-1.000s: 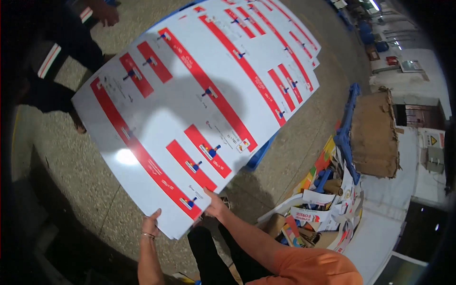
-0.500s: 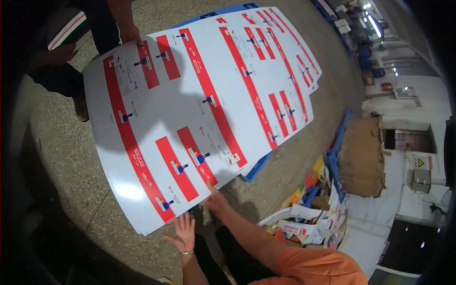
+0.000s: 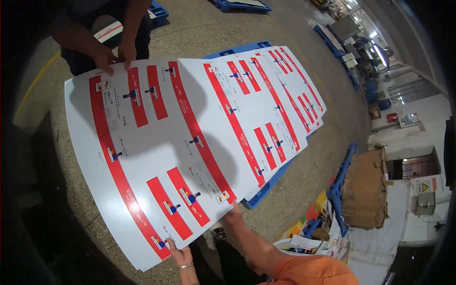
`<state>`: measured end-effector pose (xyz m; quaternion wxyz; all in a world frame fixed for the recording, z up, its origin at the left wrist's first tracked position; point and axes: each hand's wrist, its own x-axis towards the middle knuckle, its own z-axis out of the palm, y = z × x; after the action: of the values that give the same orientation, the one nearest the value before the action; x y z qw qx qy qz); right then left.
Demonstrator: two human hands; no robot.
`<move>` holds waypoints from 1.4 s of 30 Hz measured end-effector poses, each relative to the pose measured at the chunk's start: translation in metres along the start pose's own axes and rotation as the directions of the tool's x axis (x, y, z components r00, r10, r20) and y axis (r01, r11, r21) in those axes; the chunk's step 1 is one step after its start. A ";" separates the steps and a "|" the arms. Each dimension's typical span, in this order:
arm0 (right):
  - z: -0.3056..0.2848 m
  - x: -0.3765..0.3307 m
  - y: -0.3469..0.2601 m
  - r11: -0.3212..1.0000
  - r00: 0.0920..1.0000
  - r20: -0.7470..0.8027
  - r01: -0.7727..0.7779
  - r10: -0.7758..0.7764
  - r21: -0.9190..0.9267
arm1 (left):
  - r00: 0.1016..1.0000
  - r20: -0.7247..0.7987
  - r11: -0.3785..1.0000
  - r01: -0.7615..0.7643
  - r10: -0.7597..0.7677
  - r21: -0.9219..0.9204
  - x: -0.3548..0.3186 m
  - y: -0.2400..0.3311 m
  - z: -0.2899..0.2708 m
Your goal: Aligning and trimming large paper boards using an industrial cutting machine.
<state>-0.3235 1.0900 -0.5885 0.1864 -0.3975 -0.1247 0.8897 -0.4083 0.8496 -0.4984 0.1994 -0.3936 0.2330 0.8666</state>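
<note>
A large white printed sheet [image 3: 142, 156] with red bands and small blue figures spreads before me, overhanging the left end of a stack of similar sheets [image 3: 266, 104]. At its near edge my left hand [image 3: 180, 257] is closed, thumb on top and the fingers hidden underneath. Farther right along that edge, near the sheet's corner, my right hand [image 3: 233, 217] grips it, its fingers mostly out of sight below. Across from me, a co-worker's two hands [image 3: 108, 59] hold the far edge. Whether one sheet or several are held together I cannot tell.
Under the stack lies a blue pallet [image 3: 268, 187]. To the right, a brown cardboard piece [image 3: 365, 190] leans by another blue pallet [image 3: 336, 194], with a heap of paper scraps [image 3: 304, 242] nearby. More pallets [image 3: 242, 5] stand at the back.
My left hand, spread open before, now grips the near edge. The sheet has shifted left off the stack. The co-worker now has both hands on the far edge.
</note>
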 end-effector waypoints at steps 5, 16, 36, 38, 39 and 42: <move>-0.018 0.052 -0.064 0.997 0.961 -0.267 -0.074 0.070 -0.005 | 0.997 -0.043 0.993 -0.065 0.069 0.095 -0.025 -0.011 0.024; -0.003 0.019 -0.092 0.983 0.966 -0.196 -0.178 0.168 -0.037 | 0.958 -0.003 0.939 -0.280 0.286 0.198 -0.063 -0.016 0.026; 0.016 -0.030 -0.157 0.843 0.745 0.399 -0.433 0.535 -0.320 | 0.428 0.146 0.434 -0.901 0.892 -0.006 -0.147 -0.049 0.035; 0.007 -0.023 -0.154 0.816 0.687 0.441 -0.472 0.578 -0.335 | 0.418 0.120 0.426 -0.904 0.901 -0.049 -0.144 -0.048 0.031; 0.002 -0.016 -0.154 0.795 0.634 0.480 -0.503 0.606 -0.339 | 0.333 0.168 0.351 -0.931 0.928 -0.096 -0.140 -0.049 0.031; -0.009 0.000 -0.166 0.673 0.523 0.433 -0.643 0.734 -0.366 | 0.428 0.002 0.427 -0.903 0.904 -0.046 -0.119 -0.049 0.029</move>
<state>-0.2785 1.2403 -0.5329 -0.2580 -0.1555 -0.0754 0.9506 -0.3269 0.8865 -0.4015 -0.2995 -0.2002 0.3883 0.8482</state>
